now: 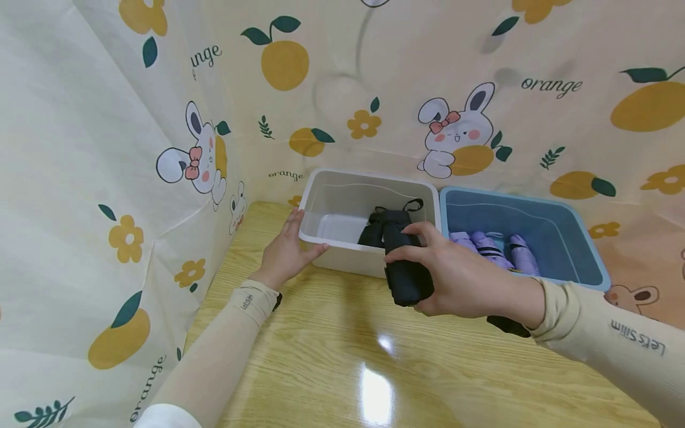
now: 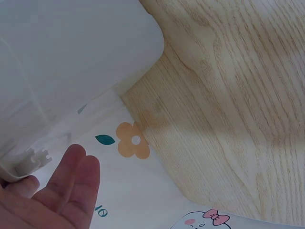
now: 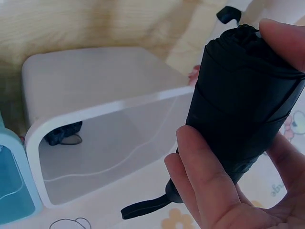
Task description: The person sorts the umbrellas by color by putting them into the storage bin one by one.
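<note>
My right hand [image 1: 460,273] grips a folded black umbrella [image 1: 407,279], thumb and fingers round its rolled body. The umbrella is tilted over the front rim of the cream bin [image 1: 348,261], its wrist loop towards the back. In the right wrist view the umbrella [image 3: 243,100] fills the upper right, with its handle and strap hanging lower left. Inside the bin lies another black bundle [image 1: 370,233], partly hidden. My left hand [image 1: 286,252] rests at the bin's left front corner. Its visible fingers [image 2: 86,186] are mostly straight in the left wrist view.
A blue bin [image 1: 535,202] stands directly right of the cream one, with several purple folded umbrellas [image 1: 489,249] inside. Both stand on a wood-grain table [image 1: 321,333] against a printed cloth [image 1: 332,59]. A dark object [image 1: 508,326] shows partly below the right wrist.
</note>
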`<state>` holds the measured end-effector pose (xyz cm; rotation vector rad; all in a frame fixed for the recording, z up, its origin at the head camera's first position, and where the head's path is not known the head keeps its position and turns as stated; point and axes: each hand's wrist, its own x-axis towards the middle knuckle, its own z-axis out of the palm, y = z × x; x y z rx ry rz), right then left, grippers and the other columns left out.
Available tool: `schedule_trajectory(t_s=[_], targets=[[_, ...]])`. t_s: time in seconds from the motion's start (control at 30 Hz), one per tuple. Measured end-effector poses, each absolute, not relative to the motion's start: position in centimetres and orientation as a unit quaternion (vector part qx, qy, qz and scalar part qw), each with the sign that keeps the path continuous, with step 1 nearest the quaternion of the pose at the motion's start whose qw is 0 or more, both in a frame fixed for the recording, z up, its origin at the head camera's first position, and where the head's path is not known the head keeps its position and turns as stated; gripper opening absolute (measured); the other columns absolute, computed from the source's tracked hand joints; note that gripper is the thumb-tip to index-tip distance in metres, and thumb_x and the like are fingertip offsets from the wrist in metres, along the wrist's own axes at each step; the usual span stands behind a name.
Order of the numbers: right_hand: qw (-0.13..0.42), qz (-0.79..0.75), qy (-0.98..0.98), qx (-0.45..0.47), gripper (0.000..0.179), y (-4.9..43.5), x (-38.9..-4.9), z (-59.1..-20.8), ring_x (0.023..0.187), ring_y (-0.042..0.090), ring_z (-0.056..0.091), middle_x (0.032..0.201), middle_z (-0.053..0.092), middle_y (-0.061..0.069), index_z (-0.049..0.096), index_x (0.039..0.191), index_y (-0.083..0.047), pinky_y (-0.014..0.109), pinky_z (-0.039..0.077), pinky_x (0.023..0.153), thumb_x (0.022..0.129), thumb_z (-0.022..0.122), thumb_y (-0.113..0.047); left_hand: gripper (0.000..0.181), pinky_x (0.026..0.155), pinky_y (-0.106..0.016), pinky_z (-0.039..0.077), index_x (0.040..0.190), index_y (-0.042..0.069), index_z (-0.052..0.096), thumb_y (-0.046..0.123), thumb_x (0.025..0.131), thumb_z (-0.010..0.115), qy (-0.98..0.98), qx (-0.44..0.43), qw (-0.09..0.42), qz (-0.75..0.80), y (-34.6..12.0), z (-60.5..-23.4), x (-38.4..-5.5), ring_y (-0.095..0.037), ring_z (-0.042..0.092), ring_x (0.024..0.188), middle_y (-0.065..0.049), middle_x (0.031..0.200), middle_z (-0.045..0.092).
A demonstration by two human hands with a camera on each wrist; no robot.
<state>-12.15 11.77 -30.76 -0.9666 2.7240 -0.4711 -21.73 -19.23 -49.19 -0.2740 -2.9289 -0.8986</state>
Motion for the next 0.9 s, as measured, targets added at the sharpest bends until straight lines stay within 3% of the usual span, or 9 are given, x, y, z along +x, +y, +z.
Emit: schedule_trajectory(t_s=[0.4,0.9], targets=[[0.123,-0.157,0.925,-0.322,0.072,11.3,-15.2,-31.2,0.074,0.021,0.061,0.149,0.028,0.019,0.061,0.133,-0.029,0.032,0.05,0.064,0.068,0.089,-0.013,0.105,0.065,-0.042,0.054,0.159,0.008,0.02,0.067,0.085,0.065,-0.951,-0.086,0.032,-0.296,-19.3,-49.2,-21.6,-0.037,0.054,0.124,-0.009,0.165,0.015],[0.147,-0.145,0.932,-0.299,0.068,10.4,-20.0,-32.5,0.103,0.04,0.058,0.149,0.025,0.025,0.063,0.132,-0.019,0.047,0.053,0.081,0.069,0.088,-0.013,0.104,0.062,-0.04,0.053,0.159,0.008,0.02,0.067,0.086,0.064,-0.951,-0.091,0.033,-0.293,-19.2,-49.3,-21.6,-0.037,0.056,0.122,-0.009,0.165,0.014]])
